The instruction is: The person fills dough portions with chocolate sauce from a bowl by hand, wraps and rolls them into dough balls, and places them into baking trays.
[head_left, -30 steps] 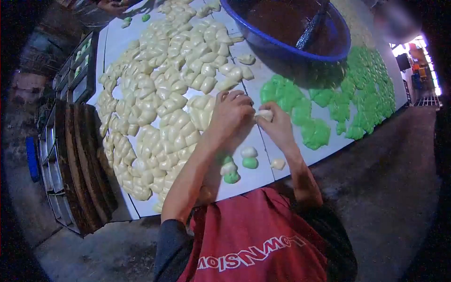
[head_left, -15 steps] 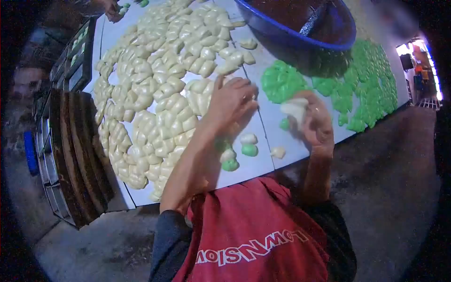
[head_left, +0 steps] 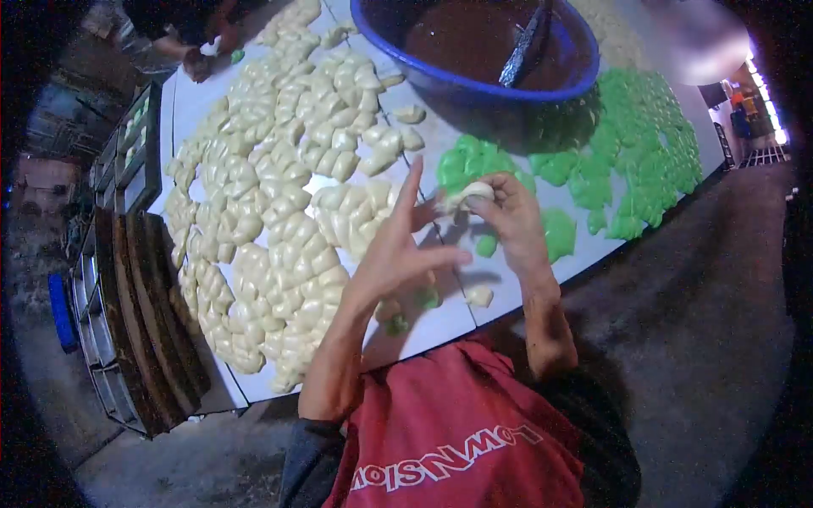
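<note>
My right hand [head_left: 513, 216] pinches a piece of pale dough [head_left: 474, 195] above the white table [head_left: 432, 330]. Just left of it, my left hand [head_left: 411, 245] has its thumb and fingers spread, its fingertips near the dough. Beneath the hands lie a small green lump [head_left: 486, 245] and a small pale lump [head_left: 478, 295]. Cream dough pieces [head_left: 279, 245] cover the table's left side. Flattened green dough [head_left: 474, 161] lies just beyond my right hand, with more green pieces [head_left: 644, 152] farther right. Other small green lumps are partly hidden by my left wrist.
A blue basin [head_left: 474, 83] of brown filling holds a shiny utensil [head_left: 518, 55] at the table's far side. Dark trays [head_left: 135, 152] and a stack of boards [head_left: 148, 305] stand at the left. Another person's hand [head_left: 196, 63] is at the upper left, holding something white.
My right hand swung out right with a pale piece, then came back beside my left hand. My left hand's fingers have spread. The other person's hand now shows a white piece.
</note>
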`<state>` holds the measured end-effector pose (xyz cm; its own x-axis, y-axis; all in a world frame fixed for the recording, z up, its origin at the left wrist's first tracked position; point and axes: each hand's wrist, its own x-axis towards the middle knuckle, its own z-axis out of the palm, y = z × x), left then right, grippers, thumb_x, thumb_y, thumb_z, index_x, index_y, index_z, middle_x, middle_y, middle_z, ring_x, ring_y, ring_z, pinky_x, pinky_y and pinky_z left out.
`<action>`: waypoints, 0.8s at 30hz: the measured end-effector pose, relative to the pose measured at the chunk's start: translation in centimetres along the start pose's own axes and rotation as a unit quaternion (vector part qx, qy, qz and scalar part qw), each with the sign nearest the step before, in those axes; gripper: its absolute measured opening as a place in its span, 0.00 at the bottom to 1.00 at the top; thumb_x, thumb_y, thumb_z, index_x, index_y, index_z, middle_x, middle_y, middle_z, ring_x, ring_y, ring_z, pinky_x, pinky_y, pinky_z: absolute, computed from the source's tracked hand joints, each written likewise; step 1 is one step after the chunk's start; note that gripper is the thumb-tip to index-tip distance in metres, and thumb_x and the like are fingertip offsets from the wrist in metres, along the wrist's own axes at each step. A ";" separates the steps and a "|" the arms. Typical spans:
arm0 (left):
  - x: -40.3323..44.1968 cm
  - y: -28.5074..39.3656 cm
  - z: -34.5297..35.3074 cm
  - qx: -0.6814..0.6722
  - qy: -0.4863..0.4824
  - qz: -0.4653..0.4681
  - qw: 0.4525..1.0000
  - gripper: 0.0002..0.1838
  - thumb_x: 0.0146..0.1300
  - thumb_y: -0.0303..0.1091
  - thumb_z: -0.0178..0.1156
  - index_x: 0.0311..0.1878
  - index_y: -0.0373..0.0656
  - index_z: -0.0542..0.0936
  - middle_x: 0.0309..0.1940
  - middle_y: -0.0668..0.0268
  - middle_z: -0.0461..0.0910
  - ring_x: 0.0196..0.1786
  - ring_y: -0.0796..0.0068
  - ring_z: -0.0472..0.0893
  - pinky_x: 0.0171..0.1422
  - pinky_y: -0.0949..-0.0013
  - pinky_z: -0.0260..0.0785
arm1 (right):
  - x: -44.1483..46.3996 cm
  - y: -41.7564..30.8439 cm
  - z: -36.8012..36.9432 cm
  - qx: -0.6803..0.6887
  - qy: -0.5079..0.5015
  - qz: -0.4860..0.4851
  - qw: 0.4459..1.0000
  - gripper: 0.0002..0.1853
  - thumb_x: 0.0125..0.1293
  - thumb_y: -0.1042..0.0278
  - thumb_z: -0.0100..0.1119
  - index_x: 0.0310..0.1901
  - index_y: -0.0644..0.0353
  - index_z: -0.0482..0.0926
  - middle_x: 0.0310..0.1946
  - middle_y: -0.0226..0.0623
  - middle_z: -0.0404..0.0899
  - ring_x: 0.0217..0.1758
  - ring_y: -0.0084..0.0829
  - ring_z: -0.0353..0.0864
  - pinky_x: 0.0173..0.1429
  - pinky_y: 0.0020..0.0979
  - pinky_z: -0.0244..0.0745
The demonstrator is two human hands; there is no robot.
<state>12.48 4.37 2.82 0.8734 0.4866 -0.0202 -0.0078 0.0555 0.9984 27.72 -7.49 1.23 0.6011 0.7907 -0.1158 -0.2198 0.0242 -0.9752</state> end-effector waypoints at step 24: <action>5.4 -1.1 1.6 -0.081 0.072 -0.079 0.991 0.26 0.68 0.32 0.62 0.67 0.36 0.70 0.57 0.55 0.79 0.54 0.70 0.81 0.55 0.71 0.74 | 27.5 -5.9 -3.7 -0.626 -0.302 0.033 0.718 0.18 0.65 0.58 0.57 0.50 0.63 0.77 0.43 0.41 0.81 0.42 0.34 0.79 0.44 0.37 0.73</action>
<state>18.03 5.52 1.74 0.7911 0.5797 -0.1955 0.0364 0.2744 0.9609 48.38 11.85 3.12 0.0954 0.8953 -0.4352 0.8585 -0.2953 -0.4192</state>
